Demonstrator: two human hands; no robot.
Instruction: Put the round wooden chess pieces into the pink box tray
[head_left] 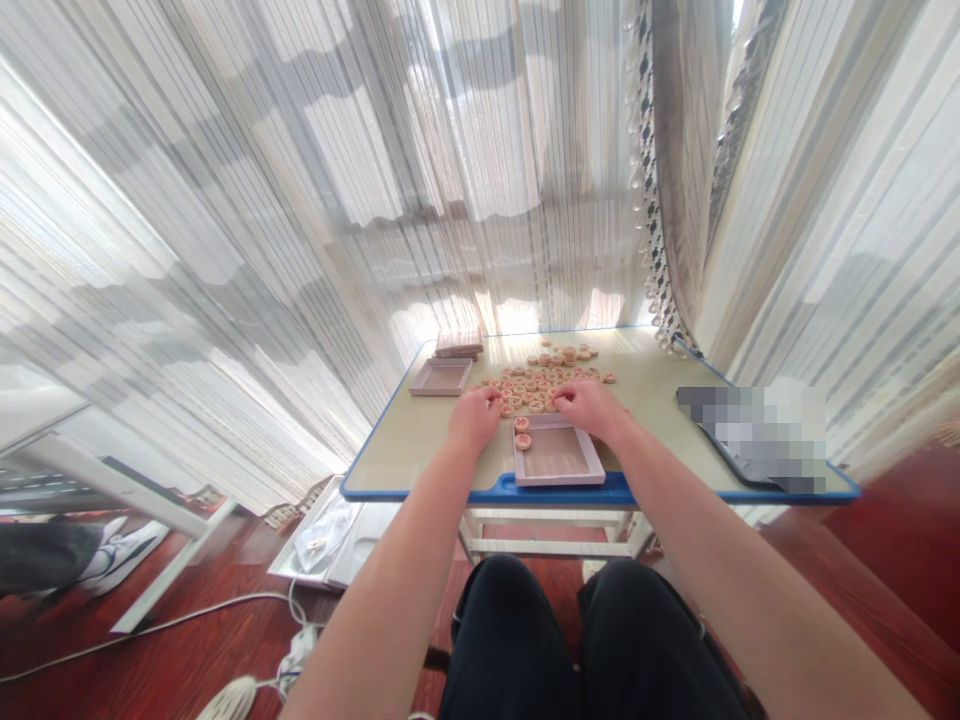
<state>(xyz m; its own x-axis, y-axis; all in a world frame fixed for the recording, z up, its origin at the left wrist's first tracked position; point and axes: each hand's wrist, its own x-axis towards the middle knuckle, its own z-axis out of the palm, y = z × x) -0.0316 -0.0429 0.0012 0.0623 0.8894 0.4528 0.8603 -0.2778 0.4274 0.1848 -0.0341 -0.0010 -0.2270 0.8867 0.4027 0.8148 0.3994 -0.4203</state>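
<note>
Many round wooden Chinese chess pieces (534, 380) with red or dark characters lie spread over the middle of the table. At the left edge of this spread, my left hand (474, 416) has its fingers closed at a piece. Thumb and fingers of my right hand (591, 407) pinch another piece at the near right side of the spread, just above the tray's back edge. Between my forearms sits a shallow open box tray (559, 478). Two red-marked pieces (522, 433) lie inside it, one in front of the other, along its left wall.
A second shallow tray (441, 391) and a stacked box (459, 344) stand at the table's back left. A dark-edged, blurred-out object (720, 450) lies at the right. Sheer curtains (450, 200) hang behind. Below left are a cable (210, 606) and another person's shoe (127, 555).
</note>
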